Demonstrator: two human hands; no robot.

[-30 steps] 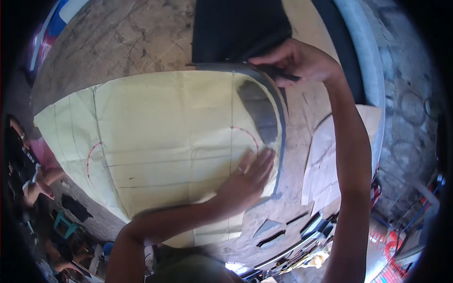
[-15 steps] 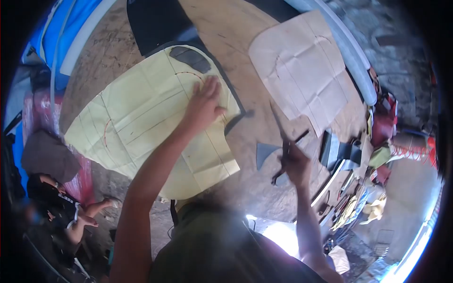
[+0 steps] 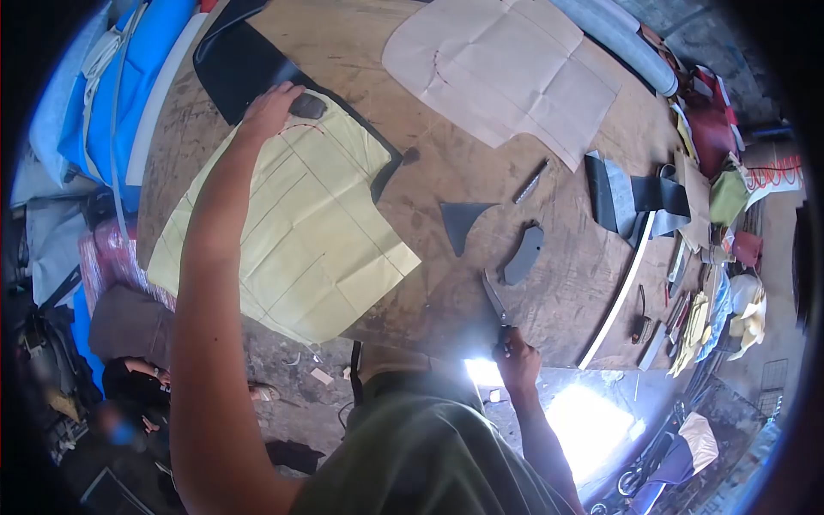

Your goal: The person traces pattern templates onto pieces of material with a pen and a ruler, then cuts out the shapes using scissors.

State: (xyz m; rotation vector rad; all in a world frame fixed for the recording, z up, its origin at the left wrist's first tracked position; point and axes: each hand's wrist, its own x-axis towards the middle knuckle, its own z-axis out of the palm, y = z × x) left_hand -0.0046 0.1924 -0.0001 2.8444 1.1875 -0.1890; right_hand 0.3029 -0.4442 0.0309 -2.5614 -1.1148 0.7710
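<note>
A yellow paper pattern (image 3: 318,223) with drawn lines and a red curved mark lies over black material (image 3: 245,64) on the wooden table. At the pattern's upper end, my left hand (image 3: 273,110) rests with fingers spread, beside a dark opening in the paper. My right hand (image 3: 518,356) is closed round the dark handle of scissors (image 3: 495,296), low by the table's front edge, with the blades pointing up and away. A dark triangular scrap (image 3: 464,225) and a dark curved piece (image 3: 523,255) lie beyond the scissors.
A pale paper pattern (image 3: 506,69) lies at the table's far side. Dark folded scraps (image 3: 635,197), a long white strip (image 3: 620,290) and several tools are at the right. Rolled material (image 3: 622,43) borders the back edge. A person (image 3: 137,386) is at the lower left.
My right hand has come down from the far edge of the pattern to the table's front, with the scissors. My left hand has slid to the pattern's upper end. The view has shifted.
</note>
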